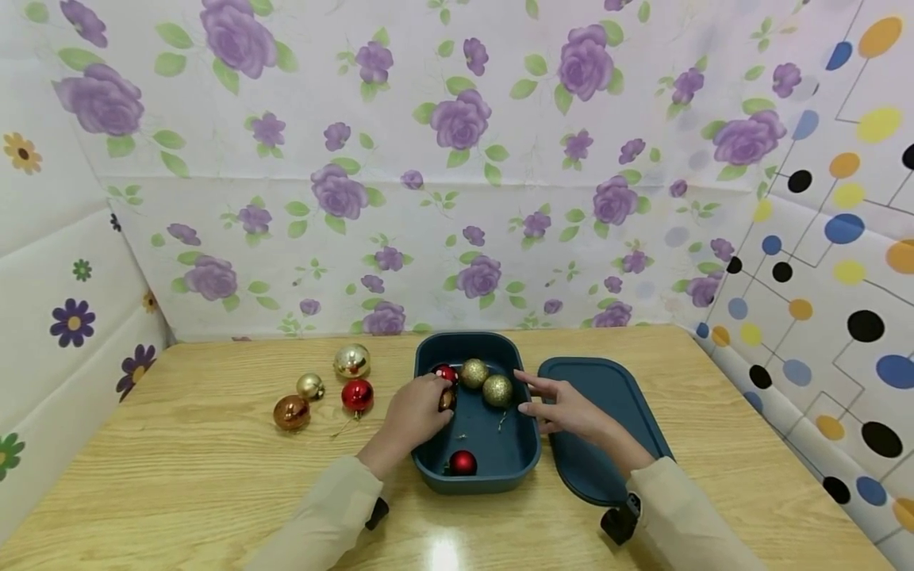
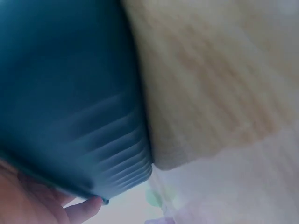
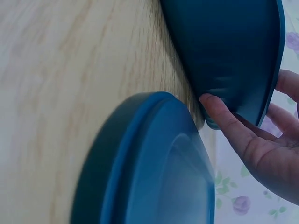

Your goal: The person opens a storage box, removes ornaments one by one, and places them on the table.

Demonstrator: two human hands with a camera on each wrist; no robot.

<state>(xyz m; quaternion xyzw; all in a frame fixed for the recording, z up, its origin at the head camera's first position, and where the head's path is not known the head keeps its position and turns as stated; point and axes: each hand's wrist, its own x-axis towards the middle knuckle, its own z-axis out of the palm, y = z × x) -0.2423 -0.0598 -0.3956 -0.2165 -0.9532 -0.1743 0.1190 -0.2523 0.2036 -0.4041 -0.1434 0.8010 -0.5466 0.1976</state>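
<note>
My left hand [image 1: 420,410] reaches over the left rim of a dark blue plastic box [image 1: 474,482]. Its thumb and fingers close around a shiny copper Christmas ball [image 1: 446,399], partly hidden by them. Just behind those fingers lies a shiny red ball [image 1: 446,373]. Two glittery gold balls, one farther back [image 1: 474,373] and one nearer [image 1: 497,390], sit toward the box's far right, and a matte red ball [image 1: 462,462] rests at its near end. At the right wall, my right hand [image 1: 571,408] has its fingers extended; in the right wrist view a fingertip [image 3: 211,99] presses the outside.
Left of the box on the wooden table [image 1: 214,476] are a large gold ball [image 1: 352,361], a small gold ball [image 1: 310,386], a red ball [image 1: 357,395] and a copper ball [image 1: 291,412]. The box's blue lid [image 1: 607,388] lies to the right, under my right forearm. Patterned cloth walls surround the table.
</note>
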